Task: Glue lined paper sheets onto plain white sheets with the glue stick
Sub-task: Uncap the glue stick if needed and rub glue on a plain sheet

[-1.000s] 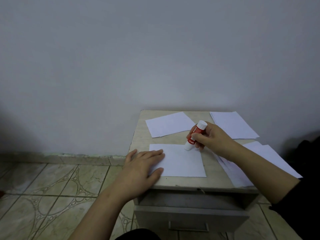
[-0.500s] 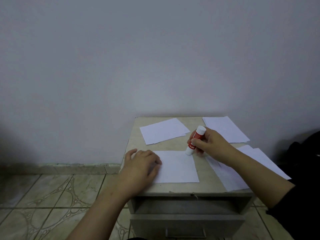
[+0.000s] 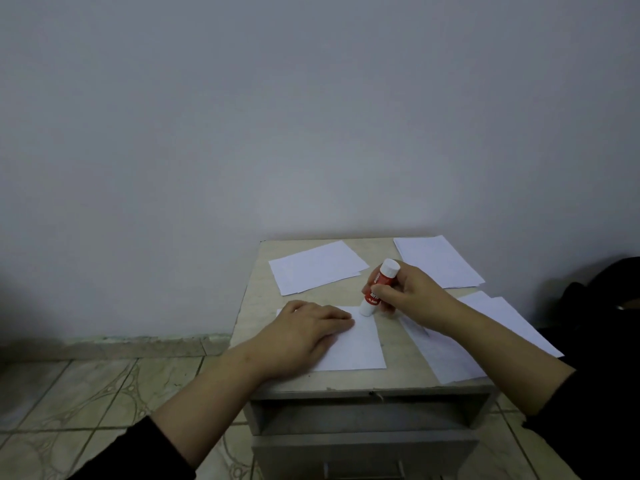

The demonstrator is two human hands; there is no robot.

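glue stick point(image 3: 378, 288): tilted, its lower tip on the far right corner of the near sheet point(image 3: 360, 348).
right hand point(image 3: 410, 292): your fingers curl round the stick.
left hand point(image 3: 304, 332): you press it flat on that sheet.
other sheets: far left pile point(image 3: 317, 266), far right pile point(image 3: 438, 261), right stack point(image 3: 485, 327).
stand point(image 3: 408, 375): small, beige top.

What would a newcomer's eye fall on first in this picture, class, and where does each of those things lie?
The red and white glue stick stands out most, gripped by the right hand with its lower end on the far edge of the near sheet. The left hand lies flat on that sheet's left part, on a small bedside cabinet. More white sheets lie farther back and to the right.
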